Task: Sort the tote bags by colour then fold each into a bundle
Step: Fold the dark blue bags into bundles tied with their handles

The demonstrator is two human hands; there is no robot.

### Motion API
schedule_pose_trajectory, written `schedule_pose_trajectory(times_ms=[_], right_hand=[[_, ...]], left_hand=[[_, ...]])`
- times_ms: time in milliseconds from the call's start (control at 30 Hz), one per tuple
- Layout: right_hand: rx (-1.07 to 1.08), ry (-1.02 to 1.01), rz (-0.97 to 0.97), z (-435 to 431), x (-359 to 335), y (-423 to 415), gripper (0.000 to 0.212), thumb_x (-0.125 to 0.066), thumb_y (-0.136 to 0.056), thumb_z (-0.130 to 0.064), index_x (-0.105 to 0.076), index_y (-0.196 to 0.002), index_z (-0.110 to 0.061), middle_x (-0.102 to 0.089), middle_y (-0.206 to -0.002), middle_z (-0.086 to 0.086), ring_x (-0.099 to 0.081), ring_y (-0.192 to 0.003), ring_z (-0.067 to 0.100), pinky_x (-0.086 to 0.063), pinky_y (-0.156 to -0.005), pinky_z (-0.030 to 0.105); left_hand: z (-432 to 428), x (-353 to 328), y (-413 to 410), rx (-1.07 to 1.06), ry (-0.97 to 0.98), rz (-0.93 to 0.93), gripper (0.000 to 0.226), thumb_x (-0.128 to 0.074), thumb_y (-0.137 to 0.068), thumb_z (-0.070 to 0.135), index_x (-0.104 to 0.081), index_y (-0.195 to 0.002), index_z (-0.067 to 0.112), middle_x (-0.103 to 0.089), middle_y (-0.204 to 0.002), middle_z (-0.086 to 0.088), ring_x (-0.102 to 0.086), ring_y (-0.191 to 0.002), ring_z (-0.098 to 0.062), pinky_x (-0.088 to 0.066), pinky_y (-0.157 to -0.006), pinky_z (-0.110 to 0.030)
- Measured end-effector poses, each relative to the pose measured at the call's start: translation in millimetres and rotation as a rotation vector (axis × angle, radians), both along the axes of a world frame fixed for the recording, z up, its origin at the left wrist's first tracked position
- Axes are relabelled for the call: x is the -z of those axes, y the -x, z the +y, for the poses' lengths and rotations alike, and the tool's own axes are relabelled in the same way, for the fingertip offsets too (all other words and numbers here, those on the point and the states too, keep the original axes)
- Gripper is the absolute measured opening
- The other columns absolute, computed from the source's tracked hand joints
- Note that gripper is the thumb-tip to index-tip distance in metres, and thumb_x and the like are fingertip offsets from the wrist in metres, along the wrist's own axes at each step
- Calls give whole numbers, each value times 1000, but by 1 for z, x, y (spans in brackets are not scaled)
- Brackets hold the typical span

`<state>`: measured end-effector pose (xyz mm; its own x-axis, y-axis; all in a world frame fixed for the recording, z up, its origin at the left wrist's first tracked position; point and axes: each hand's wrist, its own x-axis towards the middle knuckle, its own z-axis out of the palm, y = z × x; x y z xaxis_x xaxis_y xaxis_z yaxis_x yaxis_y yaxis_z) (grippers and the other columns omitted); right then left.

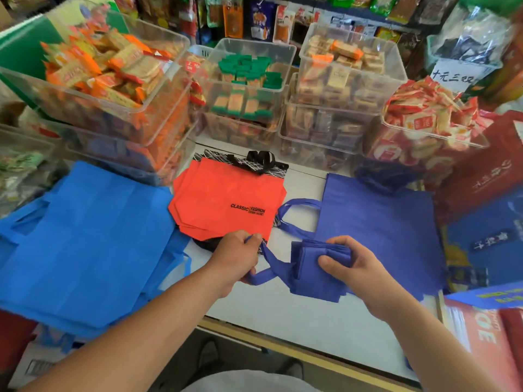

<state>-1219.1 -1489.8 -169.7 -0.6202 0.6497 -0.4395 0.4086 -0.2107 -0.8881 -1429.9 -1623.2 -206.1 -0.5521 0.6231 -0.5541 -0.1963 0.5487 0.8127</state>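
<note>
Holding a half-made bundle here, basically mid-wrap. The right hand [358, 268] is clamped on a folded dark blue tote [314, 274], thumb on top and fingers curled over the far edge, keeping the stack of folds pressed together just above the white counter [283, 312]. The left hand [236, 258] is closed around that same bag's handle strap [268, 267], which runs left from the folded wad straight into the fist, so the strap is stretched sideways between the two hands.

That's the bit that matters imo: the wad sits to the right, the loose strap end to the left, and the strap's long line goes left to right across the body. So the left hand looks like the one to carry the strap around the bundle while the right just pins it.

Sorting looks mostly done: a light blue pile [85, 236] on the left, an orange bag [226, 205] lying on a black patterned one [254, 162] in the middle, and more dark blue bags [376, 222] spread flat on the right, just behind the bundle. Clear snack bins [246, 91] sit behind all that
</note>
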Motion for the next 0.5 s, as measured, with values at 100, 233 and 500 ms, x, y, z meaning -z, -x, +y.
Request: schedule_pose_trajectory(times_ms=[100,233,500], right_hand=[[87,117,-130,-6,53,-6,20,-80,-89,-16,-66,-103,-15,-73,-106,16,-68,-89,29,-56,-77,44],[65,63,-349,-19,128,0,18,-78,-90,-21,-63,-99,-19,-70,-99,9,-66,-90,30,-58,-80,46],[-132,-109,-234,-35,171,11,25,-78,-89,-15,-58,-100,-25,-67,-88,-9,-63,-79,18,-53,-67,28]], left_hand=[[1,31,-13,58,98,42,30,-48,-107,31,-52,-87,8,-53,-67,-8,-50,-40,-15,-47,-42,-26],[-3,88,-23,21,324,-34,33,-48,-107,32,-56,-93,3,-62,-80,-17,-63,-57,-27,-63,-55,-44],[-7,156,-2,-2,558,-187,29,-49,-107,34,-60,-107,7,-65,-82,-17,-69,-67,-29,-65,-69,-48]])
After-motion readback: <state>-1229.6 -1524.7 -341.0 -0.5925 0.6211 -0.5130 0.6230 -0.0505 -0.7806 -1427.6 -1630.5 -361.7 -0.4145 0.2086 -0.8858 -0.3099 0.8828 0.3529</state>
